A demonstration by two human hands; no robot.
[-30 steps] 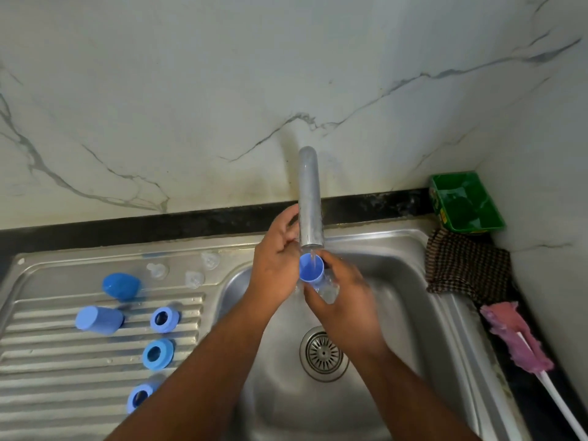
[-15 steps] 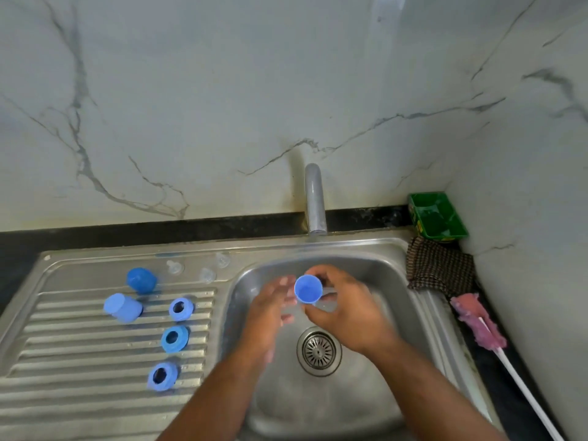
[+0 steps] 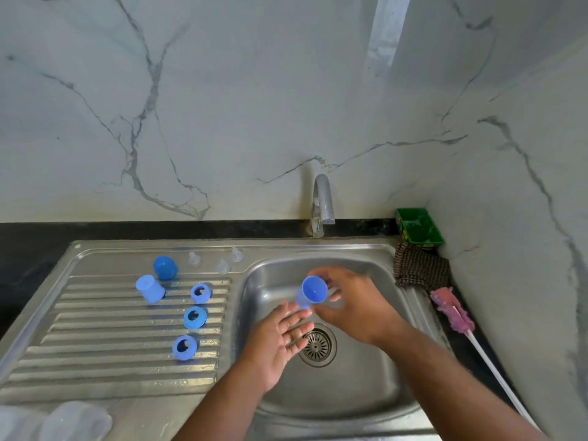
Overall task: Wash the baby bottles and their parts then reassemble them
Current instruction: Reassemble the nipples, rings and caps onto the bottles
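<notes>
Over the steel sink basin (image 3: 375, 389) my right hand (image 3: 353, 300) holds a blue bottle cap (image 3: 311, 291), its hollow side turned towards me. My left hand (image 3: 280, 342) hangs just below the cap with its fingers spread and straight, holding nothing. On the ribbed draining board (image 3: 105, 345) lie two more blue caps (image 3: 149, 288) (image 3: 164, 267), three blue screw rings (image 3: 201, 292) (image 3: 194, 317) (image 3: 184, 346) and three clear teats (image 3: 192, 258) (image 3: 223, 266) (image 3: 236, 254).
The tap (image 3: 323, 203) stands behind the basin, no water running from it. A green tray (image 3: 418, 226), a checked cloth (image 3: 420, 267) and a pink bottle brush (image 3: 451, 308) lie at the right. Clear bottles (image 3: 60, 421) show blurred at the bottom left.
Both hands have come down and away from the tap spout into the basin. My left hand has let go and opened, while my right hand keeps the blue cap.
</notes>
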